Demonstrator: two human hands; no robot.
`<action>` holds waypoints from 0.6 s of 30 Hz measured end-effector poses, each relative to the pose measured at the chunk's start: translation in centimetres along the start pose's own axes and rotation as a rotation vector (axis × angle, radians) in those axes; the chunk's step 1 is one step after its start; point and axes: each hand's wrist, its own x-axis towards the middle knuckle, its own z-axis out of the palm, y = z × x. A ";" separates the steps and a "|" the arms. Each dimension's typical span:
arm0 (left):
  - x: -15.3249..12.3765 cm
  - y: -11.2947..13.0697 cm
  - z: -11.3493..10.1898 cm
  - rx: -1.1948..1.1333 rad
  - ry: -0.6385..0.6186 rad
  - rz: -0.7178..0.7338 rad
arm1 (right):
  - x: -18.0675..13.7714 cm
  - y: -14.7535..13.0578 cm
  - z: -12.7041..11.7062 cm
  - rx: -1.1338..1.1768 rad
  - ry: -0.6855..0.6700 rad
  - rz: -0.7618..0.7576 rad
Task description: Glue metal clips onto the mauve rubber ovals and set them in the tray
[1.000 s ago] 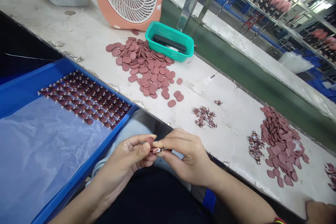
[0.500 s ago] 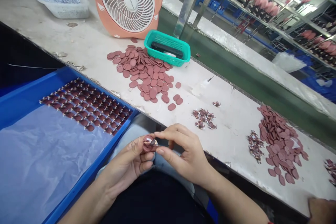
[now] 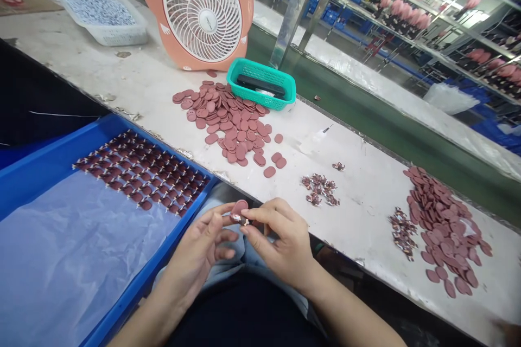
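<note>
Both hands meet over my lap at the front edge of the white workbench [image 3: 366,195]. My left hand [image 3: 201,249] pinches a small dusty-pink oval disc [image 3: 238,208] at its fingertips. Against that disc my right hand [image 3: 280,241] pinches a tiny dark-and-white piece [image 3: 243,220]. A big heap of the same pink discs [image 3: 230,122] lies on the bench ahead. A small cluster of the tiny pieces [image 3: 319,188] sits just right of my hands. Left of me, a blue tray [image 3: 49,162] lined with clear film holds rows of finished pink pieces [image 3: 142,171].
A pink desk fan [image 3: 201,11] and a teal basket [image 3: 262,84] stand at the back of the bench. A second pink disc pile [image 3: 445,230] with small pieces [image 3: 401,230] lies to the right. A white basket [image 3: 100,21] stands far left. A green conveyor [image 3: 386,114] runs behind.
The view has tipped up, shifting the bench downward in the picture. My hands stayed together on the disc, and the disc now stands higher between my fingertips.
</note>
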 end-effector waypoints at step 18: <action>0.9 0.0 -2.5 0.313 0.296 0.373 | -0.1 1.1 2.0 -0.315 0.091 -0.447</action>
